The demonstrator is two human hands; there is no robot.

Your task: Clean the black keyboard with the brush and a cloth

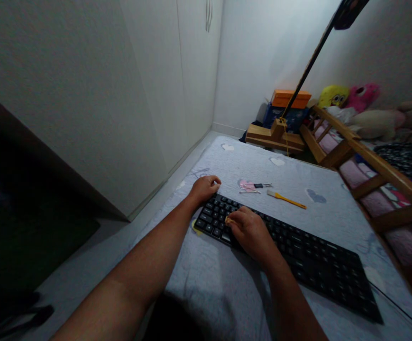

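Note:
A black keyboard (319, 265) lies at a slant on the light patterned cloth (206, 293), its cable leaving at the right. My left hand (206, 188) rests at the keyboard's far left corner, its fingers curled together; whether anything is between them is hidden. Over the left part of the keys, my right hand (250, 232) pinches a small orange-tan piece (229, 220) against the keys. Beyond the keyboard lie a brush with a yellow handle (287, 200) and a small dark clip (258, 185) beside thin metal pieces and a pink patch.
A white cabinet (149, 94) stands along the left. Behind the cloth-covered surface are a wooden stand base (273, 135) with a dark pole and an orange box (291, 98). A wooden rail (379, 166) runs along the right, with plush toys beyond it.

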